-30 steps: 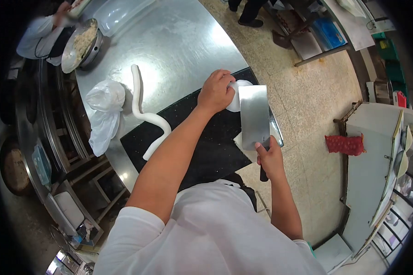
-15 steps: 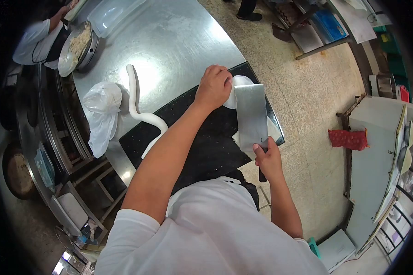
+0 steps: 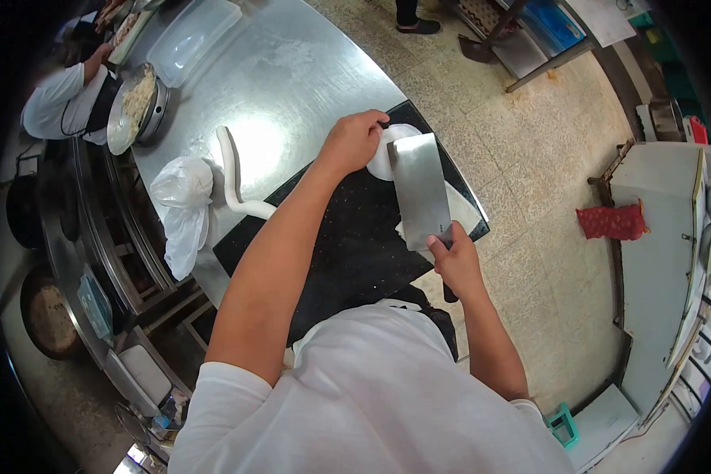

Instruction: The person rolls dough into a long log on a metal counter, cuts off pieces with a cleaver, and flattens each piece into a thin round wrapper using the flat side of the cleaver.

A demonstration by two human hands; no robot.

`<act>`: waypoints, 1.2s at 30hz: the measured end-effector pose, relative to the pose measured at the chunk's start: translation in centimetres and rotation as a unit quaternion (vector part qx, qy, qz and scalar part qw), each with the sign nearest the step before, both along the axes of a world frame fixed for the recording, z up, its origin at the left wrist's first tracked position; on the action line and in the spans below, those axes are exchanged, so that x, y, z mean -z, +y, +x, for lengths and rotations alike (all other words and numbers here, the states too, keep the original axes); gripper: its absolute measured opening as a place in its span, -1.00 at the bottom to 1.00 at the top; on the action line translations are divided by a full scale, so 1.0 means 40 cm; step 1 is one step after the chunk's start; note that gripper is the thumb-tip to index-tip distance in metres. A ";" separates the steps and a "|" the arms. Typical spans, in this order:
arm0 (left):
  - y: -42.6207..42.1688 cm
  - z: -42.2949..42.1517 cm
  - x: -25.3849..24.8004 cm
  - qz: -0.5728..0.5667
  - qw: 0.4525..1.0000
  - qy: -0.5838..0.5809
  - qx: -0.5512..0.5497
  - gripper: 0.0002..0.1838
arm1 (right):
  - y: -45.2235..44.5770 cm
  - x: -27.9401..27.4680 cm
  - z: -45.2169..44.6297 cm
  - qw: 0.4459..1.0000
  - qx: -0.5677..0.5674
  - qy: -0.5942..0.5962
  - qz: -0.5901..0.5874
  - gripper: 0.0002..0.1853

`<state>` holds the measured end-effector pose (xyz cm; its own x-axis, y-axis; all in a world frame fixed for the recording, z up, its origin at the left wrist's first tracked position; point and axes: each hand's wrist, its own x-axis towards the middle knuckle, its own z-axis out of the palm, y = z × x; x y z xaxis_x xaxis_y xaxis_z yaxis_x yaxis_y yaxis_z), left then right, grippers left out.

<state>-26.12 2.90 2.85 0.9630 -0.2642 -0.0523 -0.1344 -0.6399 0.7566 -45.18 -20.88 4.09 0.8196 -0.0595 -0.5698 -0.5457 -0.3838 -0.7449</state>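
L arm [image 3: 272, 265] is pointing to 1 o'clock, L hand [image 3: 352, 144] bending its fingers [image 3: 371, 118]; R forearm [image 3: 494, 340] is pointing to 11 o'clock, R hand [image 3: 458, 261] gripping, thumb [image 3: 436, 244] extending fwd.

dough rope [image 3: 229, 174]: lower end now hidden behind left forearm [image 3: 272, 261] | cleaver [image 3: 421, 193]: slants more in view

A hand could pass over the black board [image 3: 355, 237] between the left arm [image 3: 280, 237] and the knife [image 3: 421, 193] — there's room. Past the arm, the dough roll [image 3: 230, 174] and bag [image 3: 186, 209] get in the way.
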 end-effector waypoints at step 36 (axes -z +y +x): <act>0.000 0.023 0.010 -0.019 0.998 0.062 -0.004 -0.62 | -0.002 0.033 0.046 0.998 -0.039 -0.028 -0.036 -0.71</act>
